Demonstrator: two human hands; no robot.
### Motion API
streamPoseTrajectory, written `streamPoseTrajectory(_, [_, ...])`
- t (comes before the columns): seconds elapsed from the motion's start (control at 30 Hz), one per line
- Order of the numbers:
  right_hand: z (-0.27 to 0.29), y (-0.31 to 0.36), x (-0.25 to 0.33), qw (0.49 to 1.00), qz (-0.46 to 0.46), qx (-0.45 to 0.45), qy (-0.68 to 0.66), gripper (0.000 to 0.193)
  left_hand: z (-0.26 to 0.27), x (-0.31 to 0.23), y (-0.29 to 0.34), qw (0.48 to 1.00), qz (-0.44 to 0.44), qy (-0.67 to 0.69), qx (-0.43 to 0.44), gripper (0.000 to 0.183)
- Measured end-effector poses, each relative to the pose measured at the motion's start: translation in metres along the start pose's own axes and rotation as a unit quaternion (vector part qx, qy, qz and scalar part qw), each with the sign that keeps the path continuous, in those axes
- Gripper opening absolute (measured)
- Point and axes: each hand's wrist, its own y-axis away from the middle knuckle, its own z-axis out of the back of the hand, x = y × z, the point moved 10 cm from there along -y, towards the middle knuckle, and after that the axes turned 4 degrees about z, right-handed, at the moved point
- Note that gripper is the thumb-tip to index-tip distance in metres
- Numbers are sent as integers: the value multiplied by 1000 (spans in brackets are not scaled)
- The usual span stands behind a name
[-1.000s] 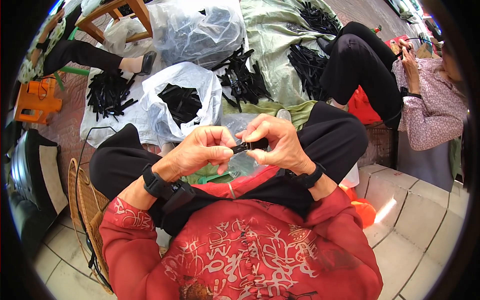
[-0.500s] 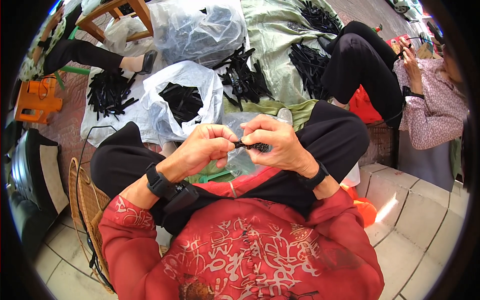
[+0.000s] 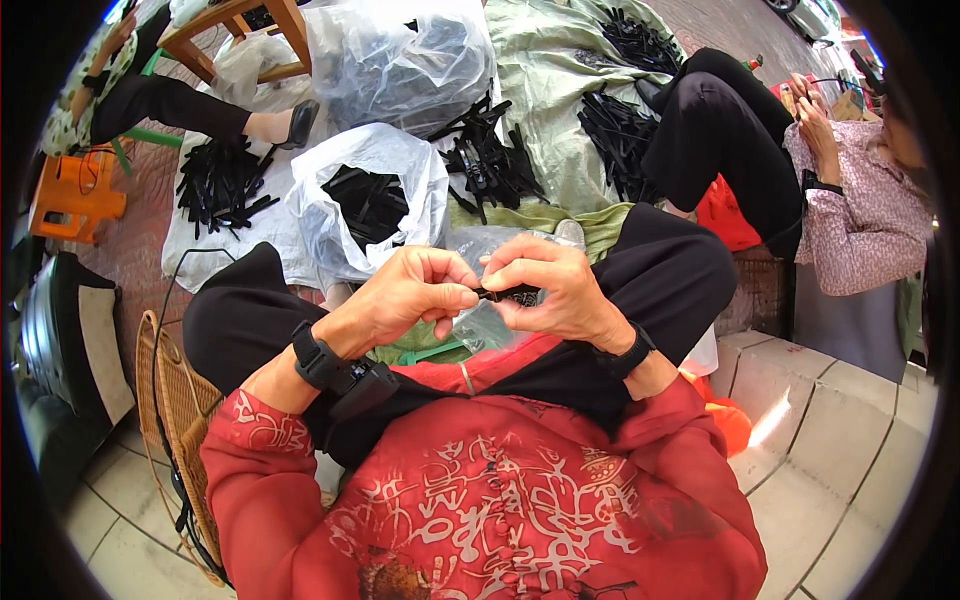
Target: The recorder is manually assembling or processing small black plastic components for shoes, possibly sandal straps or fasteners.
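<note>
My left hand and my right hand meet above my lap, thumbs and fingers pinched together. Between their fingertips is a small black piece, its ends mostly covered by the fingers. What kind of part it is, I cannot make out. Just below, a clear plastic bag lies between my knees. Small dark bits show beside my right fingers; whether they are in that bag or in the hand is unclear. Beyond my hands stands an opened white plastic bag filled with flat black strips.
Piles of black strips lie on white and green sheeting. A large filled plastic bag stands behind. People sit at left and right. A wicker basket is by my left side, an orange stool farther left.
My left thumb and fingers have shifted slightly right along the black piece, closer to my right fingertips. The person at right has moved their hands a little.
</note>
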Motion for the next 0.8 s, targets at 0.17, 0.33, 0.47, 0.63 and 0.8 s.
streamPoseTrajectory(0.17, [2,1,-1,1000,13,-23,-9,23,3,5,-2,999,-14,43,12,7])
streamPoseTrajectory(0.33, [4,1,-1,1000,2,-29,3,22,7,0,2,999,-31,4,-33,9])
streamPoseTrajectory(0.47, [5,2,-8,999,-34,-27,-6,23,5,-15,7,989,-71,-119,-55,8])
streamPoseTrajectory(0.63, [6,2,-6,999,-14,-36,-3,22,5,-24,10,968,-110,-204,-96,6])
streamPoseTrajectory(0.8, [5,1,-4,999,-8,-40,-9,23,7,-33,12,927,-171,-307,-131,8])
